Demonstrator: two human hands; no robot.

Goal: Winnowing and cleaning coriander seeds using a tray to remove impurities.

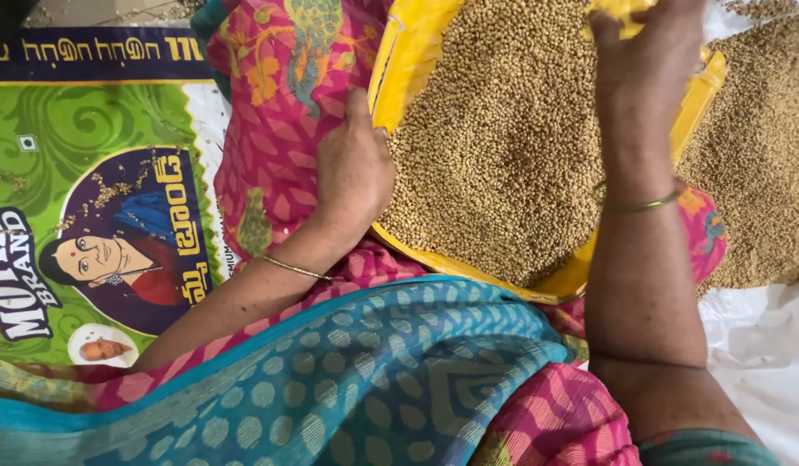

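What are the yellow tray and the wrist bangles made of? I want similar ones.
Tray: likely plastic or a coated sheet, smooth with a slight sheen and a raised rim; hard to tell which. Bangles: thin, shiny and gold-coloured, apparently metal.

A green printed sack [97, 216] and white sheet [762, 345] cover the floor.

Glossy yellow plastic tray [408, 60] holds matt, granular grain [494, 138].

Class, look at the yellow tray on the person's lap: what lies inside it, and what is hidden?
The yellow tray is heaped with small tan grain. The left hand grips its near rim; the right hand holds the far edge. The tray's bottom is covered by grain and cannot be seen.
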